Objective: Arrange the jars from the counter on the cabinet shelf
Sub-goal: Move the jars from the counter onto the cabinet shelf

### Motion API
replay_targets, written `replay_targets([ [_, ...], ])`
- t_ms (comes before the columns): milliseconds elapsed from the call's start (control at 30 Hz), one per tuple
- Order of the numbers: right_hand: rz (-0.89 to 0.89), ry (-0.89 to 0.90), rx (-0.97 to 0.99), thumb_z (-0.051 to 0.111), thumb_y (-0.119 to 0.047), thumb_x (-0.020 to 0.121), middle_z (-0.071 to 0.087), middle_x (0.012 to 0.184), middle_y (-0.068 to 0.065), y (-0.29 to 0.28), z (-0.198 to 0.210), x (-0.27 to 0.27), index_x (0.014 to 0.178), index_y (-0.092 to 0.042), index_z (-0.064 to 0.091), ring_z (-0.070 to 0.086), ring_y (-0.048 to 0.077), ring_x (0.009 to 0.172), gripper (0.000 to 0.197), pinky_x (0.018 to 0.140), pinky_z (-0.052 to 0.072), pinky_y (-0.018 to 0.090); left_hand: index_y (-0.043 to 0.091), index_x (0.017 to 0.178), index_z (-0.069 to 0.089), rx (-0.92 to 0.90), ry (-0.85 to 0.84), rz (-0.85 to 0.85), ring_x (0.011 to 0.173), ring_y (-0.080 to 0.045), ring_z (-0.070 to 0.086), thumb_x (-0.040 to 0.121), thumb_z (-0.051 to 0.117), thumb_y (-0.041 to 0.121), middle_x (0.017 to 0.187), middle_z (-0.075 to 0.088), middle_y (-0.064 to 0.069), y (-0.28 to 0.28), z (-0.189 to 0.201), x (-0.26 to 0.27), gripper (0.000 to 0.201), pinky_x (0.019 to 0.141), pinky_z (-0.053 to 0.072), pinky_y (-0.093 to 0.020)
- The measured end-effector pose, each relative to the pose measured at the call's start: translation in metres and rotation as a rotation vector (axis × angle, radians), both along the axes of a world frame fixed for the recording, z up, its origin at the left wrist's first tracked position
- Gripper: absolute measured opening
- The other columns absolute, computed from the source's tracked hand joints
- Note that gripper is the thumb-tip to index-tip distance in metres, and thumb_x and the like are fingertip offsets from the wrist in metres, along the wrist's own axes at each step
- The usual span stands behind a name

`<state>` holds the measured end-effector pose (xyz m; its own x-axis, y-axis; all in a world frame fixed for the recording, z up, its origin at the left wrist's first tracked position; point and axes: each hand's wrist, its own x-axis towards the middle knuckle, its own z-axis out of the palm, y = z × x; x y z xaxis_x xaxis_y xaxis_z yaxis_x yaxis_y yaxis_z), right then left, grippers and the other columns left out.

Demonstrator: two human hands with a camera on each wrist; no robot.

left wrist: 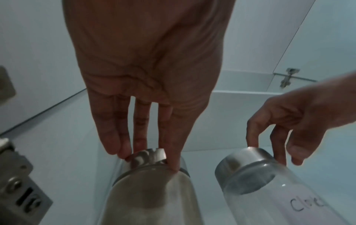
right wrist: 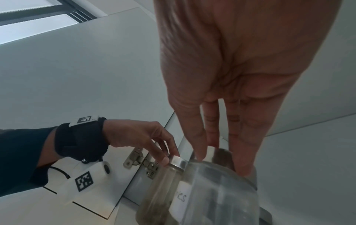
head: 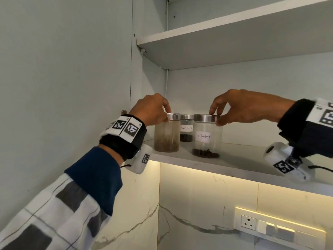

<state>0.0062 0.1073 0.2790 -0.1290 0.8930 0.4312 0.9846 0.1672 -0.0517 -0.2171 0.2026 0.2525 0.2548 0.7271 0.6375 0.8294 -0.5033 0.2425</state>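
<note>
Three glass jars with steel lids stand on the lower cabinet shelf (head: 239, 159). My left hand (head: 153, 110) pinches the lid of the leftmost jar (head: 167, 134), which holds brown powder or seeds; the left wrist view shows the same jar (left wrist: 150, 187) under my fingertips (left wrist: 173, 164). My right hand (head: 239, 109) grips the lid of the "Cloves" jar (head: 207, 136), seen close in the right wrist view as the Cloves jar (right wrist: 217, 190). Behind and between them stands the "Black Pepper" jar (head: 186, 129). Both held jars rest on the shelf.
An upper shelf (head: 225, 31) hangs above the jars. The cabinet side wall (head: 144, 78) is close on the left, with a door hinge (right wrist: 142, 161) beside it. The lower shelf continues bare to the right. A lit marble backsplash with a socket panel (head: 266, 226) lies below.
</note>
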Motion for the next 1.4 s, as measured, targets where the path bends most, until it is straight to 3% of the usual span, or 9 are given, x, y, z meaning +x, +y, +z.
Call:
replay_targets([
  [233,0.096,0.019,-0.172,0.070,-0.016,0.089,0.066,0.120,0.003,0.035,0.008,-0.008,0.129,-0.019,0.063,0.068,0.019,0.098,0.041,0.091,0.055,0.030,0.021,0.121,0.069,-0.025,0.123,0.044,0.118,-0.022,0.060,0.089,0.067,0.012,0.130,0.064,-0.004,0.036,0.009,0.009,0.034,0.091,0.043,-0.028],
  [400,0.083,-0.041,-0.229,0.066,-0.015,0.090,0.060,0.132,0.005,0.061,0.010,-0.017,0.141,-0.016,0.053,0.065,0.017,0.098,0.052,0.082,0.049,0.021,0.022,0.128,0.066,-0.090,0.267,0.085,0.117,-0.024,0.059,0.090,0.058,0.004,0.131,0.064,-0.002,0.054,0.020,0.014,0.043,0.090,0.044,-0.028],
  [500,0.073,-0.045,-0.243,0.065,-0.014,0.090,0.054,0.141,0.006,0.075,0.010,-0.021,0.144,-0.014,0.049,0.063,0.020,0.105,0.056,0.088,0.049,0.024,0.021,0.136,0.059,-0.125,0.364,0.113,0.123,-0.026,0.056,0.089,0.060,0.004,0.137,0.060,-0.003,0.062,0.023,0.015,0.050,0.100,0.044,-0.032],
  [633,0.049,-0.057,-0.250,0.063,-0.013,0.091,0.048,0.148,0.008,0.087,0.008,-0.026,0.148,-0.014,0.042,0.060,0.025,0.118,0.061,0.097,0.047,0.027,0.019,0.144,0.049,-0.144,0.534,0.144,0.124,-0.029,0.055,0.091,0.058,0.006,0.140,0.057,-0.009,0.069,0.025,0.017,0.055,0.101,0.043,-0.032],
  [833,0.026,-0.079,-0.238,0.062,-0.015,0.092,0.045,0.147,0.009,0.101,0.003,-0.028,0.150,-0.014,0.037,0.055,0.025,0.122,0.064,0.091,0.043,0.025,0.029,0.149,0.041,-0.119,0.635,0.182,0.128,-0.032,0.049,0.094,0.052,0.008,0.146,0.043,-0.013,0.081,0.024,0.016,0.060,0.102,0.041,-0.036],
  [967,0.024,-0.050,-0.252,0.062,-0.014,0.092,0.039,0.151,0.008,0.106,0.003,-0.025,0.151,-0.016,0.036,0.047,0.026,0.132,0.065,0.096,0.042,0.024,0.028,0.150,0.039,-0.112,0.660,0.186,0.132,-0.035,0.043,0.099,0.041,0.011,0.145,0.036,-0.016,0.081,0.022,0.016,0.054,0.108,0.035,-0.039],
  [1067,0.030,-0.022,-0.269,0.061,-0.011,0.092,0.034,0.155,0.008,0.107,0.004,-0.023,0.152,-0.016,0.033,0.043,0.025,0.136,0.067,0.099,0.043,0.026,0.020,0.148,0.043,-0.131,0.704,0.157,0.130,-0.035,0.043,0.097,0.038,0.007,0.137,0.042,-0.019,0.082,0.024,0.015,0.052,0.107,0.039,-0.044],
  [1233,0.018,-0.039,-0.252,0.062,-0.013,0.092,0.037,0.151,0.009,0.111,0.002,-0.025,0.152,-0.016,0.034,0.051,0.023,0.122,0.067,0.089,0.043,0.023,0.023,0.145,0.044,-0.138,0.761,0.175,0.126,-0.036,0.045,0.096,0.039,0.008,0.133,0.045,-0.019,0.083,0.026,0.015,0.051,0.102,0.044,-0.046],
  [1400,0.009,-0.066,-0.234,0.062,-0.017,0.092,0.037,0.150,0.008,0.113,0.001,-0.027,0.152,-0.015,0.034,0.048,0.026,0.129,0.067,0.091,0.043,0.025,0.017,0.139,0.047,-0.141,0.777,0.179,0.125,-0.033,0.043,0.095,0.040,0.006,0.126,0.047,-0.018,0.084,0.023,0.014,0.046,0.100,0.044,-0.046],
])
